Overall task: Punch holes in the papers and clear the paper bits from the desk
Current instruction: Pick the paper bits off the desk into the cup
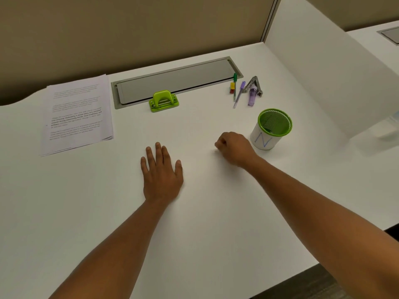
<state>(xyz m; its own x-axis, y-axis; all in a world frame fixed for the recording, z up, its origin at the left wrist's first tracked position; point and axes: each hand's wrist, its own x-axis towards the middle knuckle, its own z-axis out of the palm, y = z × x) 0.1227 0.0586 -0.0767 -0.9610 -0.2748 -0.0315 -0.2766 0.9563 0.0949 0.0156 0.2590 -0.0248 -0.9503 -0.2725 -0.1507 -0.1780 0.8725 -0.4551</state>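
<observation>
Hole punch point(163, 101): lime-green plastic w/ metal bar, well beyond left fingertips. Papers point(78, 113): flat printed stack, far left of them. Left hand point(161, 173): flat, fingers straight on smooth white desk point(205, 212). Right hand point(234, 147): fingers curled; contents can't tell. Mesh cup point(272, 128): cylindrical, green-rimmed, just beside right hand.

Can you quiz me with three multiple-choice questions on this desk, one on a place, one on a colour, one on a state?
1. Where is the stack of papers?
A. left of the hole punch
B. inside the cup
C. under the right hand

2. What colour is the hole punch?
A. red
B. green
C. black

3. How does the left hand lie?
A. gripping a pen
B. lifted off the desk
C. flat, fingers straight, on the desk

Answers: 1 A, the papers sit at the far left of the punch. 2 B, its body is bright green. 3 C, the palm rests down on the white surface.
</observation>
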